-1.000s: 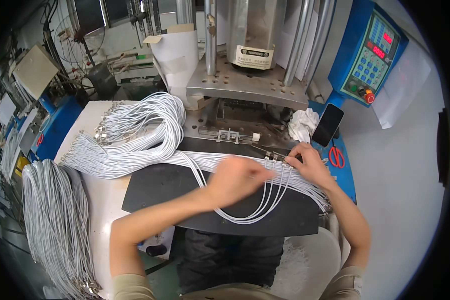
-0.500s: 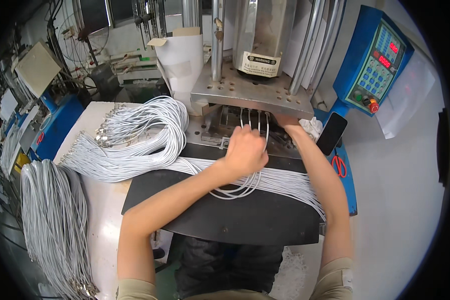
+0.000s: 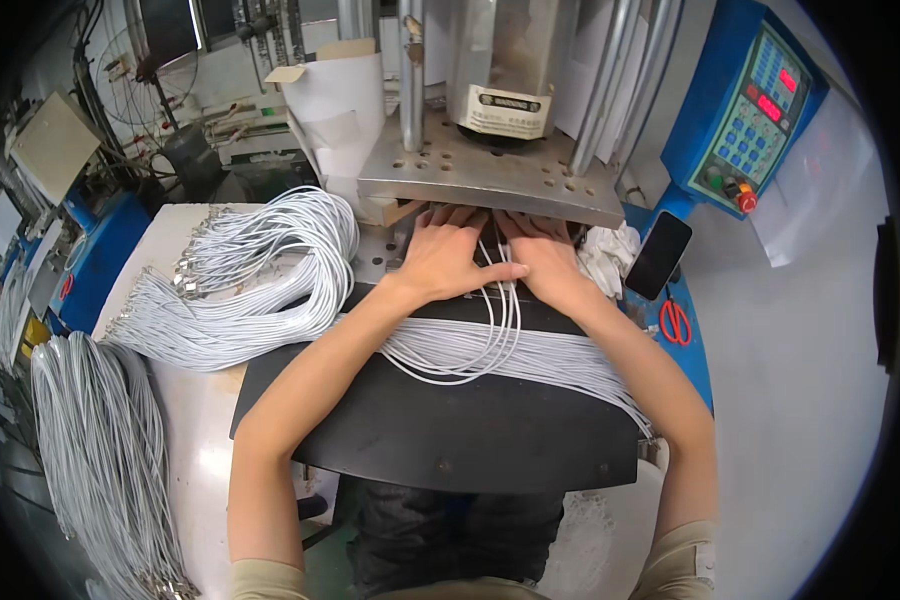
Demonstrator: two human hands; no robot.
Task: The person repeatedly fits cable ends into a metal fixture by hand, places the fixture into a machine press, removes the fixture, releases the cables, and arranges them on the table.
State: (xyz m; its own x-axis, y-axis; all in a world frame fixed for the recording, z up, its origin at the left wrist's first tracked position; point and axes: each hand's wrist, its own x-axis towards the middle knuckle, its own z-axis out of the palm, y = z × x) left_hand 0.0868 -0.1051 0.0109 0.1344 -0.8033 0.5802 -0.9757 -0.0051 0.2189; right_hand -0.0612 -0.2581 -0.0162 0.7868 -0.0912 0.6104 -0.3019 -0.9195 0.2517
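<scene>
Both hands reach in beneath the steel plate (image 3: 490,178) of a press, where a metal mould lies mostly covered by them. My left hand (image 3: 442,258) is open, fingers spread flat over the mould's left part, its thumb stretched right across a few white cables (image 3: 506,318). My right hand (image 3: 542,255) lies flat beside it with fingers extended, tips partly hidden under the plate. The cables come out between the two hands and loop down over the black work board (image 3: 450,430). Their ends in the mould are hidden.
A bundle of white cables (image 3: 320,310) curls at the left, and grey cables (image 3: 105,450) hang over the table's left edge. To the right are a crumpled white cloth (image 3: 608,255), a phone (image 3: 660,255), red-handled scissors (image 3: 675,322) and a blue control box (image 3: 745,120).
My left hand has let go of the cables, moved up and left, and spread out over the mould. My right hand has shifted left, flat beside it. The view has shifted slightly.
</scene>
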